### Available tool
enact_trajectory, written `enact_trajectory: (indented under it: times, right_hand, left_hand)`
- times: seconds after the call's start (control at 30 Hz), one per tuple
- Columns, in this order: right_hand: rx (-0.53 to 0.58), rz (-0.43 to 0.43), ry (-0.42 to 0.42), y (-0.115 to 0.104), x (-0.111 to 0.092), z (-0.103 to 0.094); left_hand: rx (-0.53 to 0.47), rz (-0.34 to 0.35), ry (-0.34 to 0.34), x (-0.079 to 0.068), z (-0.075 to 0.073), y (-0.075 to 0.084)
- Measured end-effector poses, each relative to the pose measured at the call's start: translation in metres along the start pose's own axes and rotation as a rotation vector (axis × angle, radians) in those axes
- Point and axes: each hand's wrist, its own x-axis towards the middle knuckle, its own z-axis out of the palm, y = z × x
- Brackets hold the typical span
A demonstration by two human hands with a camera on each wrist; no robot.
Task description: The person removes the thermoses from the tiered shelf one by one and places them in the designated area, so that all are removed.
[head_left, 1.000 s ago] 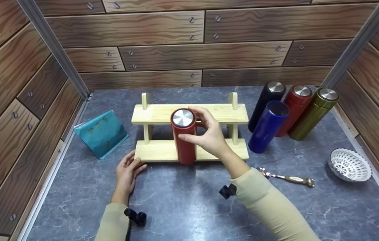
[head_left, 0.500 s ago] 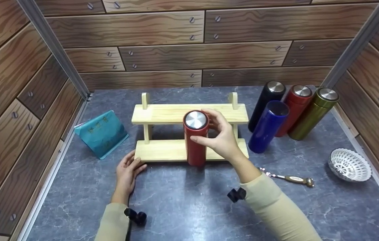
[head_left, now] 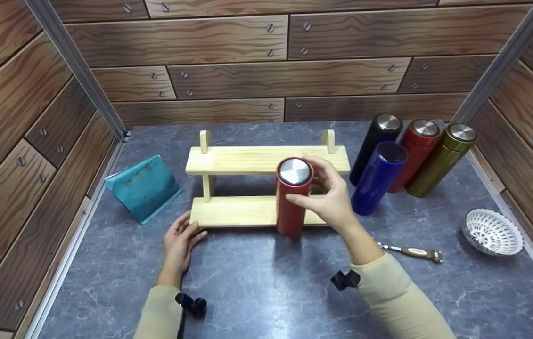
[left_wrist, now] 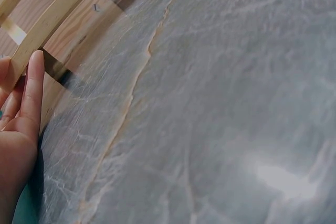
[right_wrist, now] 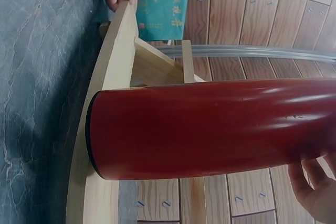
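My right hand (head_left: pixel 330 195) grips a red thermos (head_left: pixel 291 212) around its upper body, thumb in front and fingers behind. The thermos is upright with a silver lid, in front of the right part of a two-tier wooden rack (head_left: pixel 233 212). In the right wrist view the base of the red thermos (right_wrist: pixel 184 129) overlaps the front edge of the lower shelf (right_wrist: pixel 118 51). My left hand (head_left: pixel 180 240) holds the lower shelf's front left corner. In the left wrist view the left hand's (left_wrist: pixel 21 124) thumb and fingers are on either side of that corner.
Right of the rack stand a black thermos (head_left: pixel 370 155), a blue tumbler (head_left: pixel 373 183), another red thermos (head_left: pixel 412 155) and a green-gold thermos (head_left: pixel 438 162). A brown-handled utensil (head_left: pixel 417 253) and a white woven bowl (head_left: pixel 492 233) lie nearer. A teal pouch (head_left: pixel 146 188) stands left.
My right hand has carried the red thermos to the right along the rack's front, from its middle toward its right part. The left hand has stayed at the shelf corner.
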Motion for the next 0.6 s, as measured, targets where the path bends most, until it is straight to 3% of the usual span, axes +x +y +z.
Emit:
enact_trajectory:
  times: [0.2, 0.6]
  right_hand:
    - [0.043, -0.009, 0.025, 0.019, -0.004, -0.015]
    - [0.066, -0.040, 0.098, 0.020, -0.012, -0.040]
  left_hand:
    - [0.009, -0.004, 0.004, 0.000, -0.001, -0.001]
    - [0.003, -0.002, 0.008, 0.000, 0.001, -0.001]
